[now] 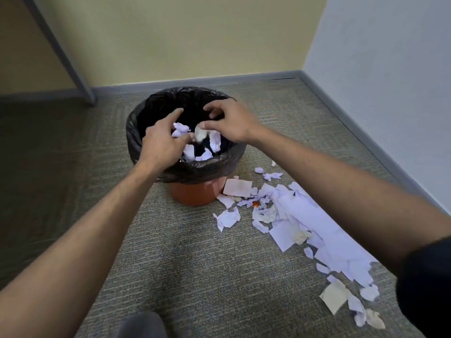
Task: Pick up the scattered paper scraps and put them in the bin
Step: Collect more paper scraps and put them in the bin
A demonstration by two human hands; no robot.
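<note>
Carpet corner, scraps (295,215) still everywhere.
Our left hand (162,142) and right hand (231,123) hang loose-fingered over the bin (185,172), letting paper drop in.

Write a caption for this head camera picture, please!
Both hands drop paper scraps into the black-lined bin; more scraps litter the carpet.

Bin (195,193) floor hidden by hands and scraps. Falling scrap (200,135) was blurred — whether the right hand (234,125) touched it was unclear.
</note>
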